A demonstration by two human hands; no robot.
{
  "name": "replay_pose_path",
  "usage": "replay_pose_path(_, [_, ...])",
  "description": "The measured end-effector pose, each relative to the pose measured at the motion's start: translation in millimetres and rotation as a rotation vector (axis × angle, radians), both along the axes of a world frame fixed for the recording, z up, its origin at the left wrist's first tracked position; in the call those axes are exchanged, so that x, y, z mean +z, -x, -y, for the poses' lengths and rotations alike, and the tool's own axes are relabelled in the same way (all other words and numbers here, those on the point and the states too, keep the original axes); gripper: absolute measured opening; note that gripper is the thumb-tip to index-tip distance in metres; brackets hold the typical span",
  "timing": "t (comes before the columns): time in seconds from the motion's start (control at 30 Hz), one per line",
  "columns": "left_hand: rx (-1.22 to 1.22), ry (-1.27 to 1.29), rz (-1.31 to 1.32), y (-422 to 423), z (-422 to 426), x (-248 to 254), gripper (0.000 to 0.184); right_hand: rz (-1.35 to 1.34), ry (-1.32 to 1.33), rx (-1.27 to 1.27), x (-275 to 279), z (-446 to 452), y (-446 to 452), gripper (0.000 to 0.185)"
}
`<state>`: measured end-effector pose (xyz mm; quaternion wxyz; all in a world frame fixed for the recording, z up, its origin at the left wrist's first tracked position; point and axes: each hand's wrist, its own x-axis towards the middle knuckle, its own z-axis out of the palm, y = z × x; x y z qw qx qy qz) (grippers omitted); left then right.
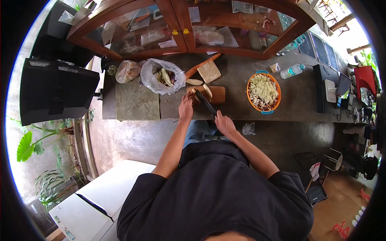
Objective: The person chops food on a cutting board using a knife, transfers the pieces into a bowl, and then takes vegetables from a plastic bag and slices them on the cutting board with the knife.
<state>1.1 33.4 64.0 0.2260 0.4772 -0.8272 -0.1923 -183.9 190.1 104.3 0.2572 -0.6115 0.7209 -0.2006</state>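
Observation:
My right hand (pixel 225 123) is closed round the handle of a dark-bladed knife (pixel 206 103), whose blade slants up and left over a wooden cutting board (pixel 219 94). My left hand (pixel 186 107) is at the board's left edge with its fingers bent by small pale pieces near the blade tip; its exact grip is too small to tell. A long pale piece (pixel 208 91) lies on the board, right of the blade. Behind the board is another pale piece (pixel 194 82). A plastic bag (pixel 147 76) holding scraps stands open to the left.
An orange basket (pixel 280 93) of chopped food and a water bottle (pixel 292 71) stand right. Behind the board are a square block (pixel 209 72) and a long orange-brown object (pixel 201 66). A grey mat (pixel 136 102) lies left; a glass-door cabinet (pixel 183 48) borders the back.

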Motion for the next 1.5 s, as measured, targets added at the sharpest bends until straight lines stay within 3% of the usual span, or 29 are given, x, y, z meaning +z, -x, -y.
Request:
replay_pose_path(0.17, [0.002, 0.009, 0.057, -2, 3, -2, 0.037, -0.021, 0.027, -0.015, -5, -2, 3, 0.031])
replay_pose_path(0.3, [0.0, -0.091, 0.095, 0, 2, 4, 0.042, 0.037, -0.055, -0.059, 5, -3, 7, 0.027])
replay_pose_path(0.5, [-0.048, -0.01, 0.004, 6, 2, 17, 0.051, 0.115, -0.039, -0.086, 23, 3, 5, 0.022])
replay_pose_path(0.7, [-0.025, 0.014, 0.073, 9, 3, 14, 0.054, 0.126, -0.042, -0.088, 29, 9, 4, 0.021])
replay_pose_path(1.17, [0.029, -0.047, 0.02, -5, -4, 12, 0.046, 0.139, -0.048, -0.001, 17, 20, -5, 0.024])
replay_pose_path(1.5, [0.124, -0.028, 0.034, 12, -8, 18, 0.041, 0.086, -0.002, -0.073, 22, 18, -8, 0.019])
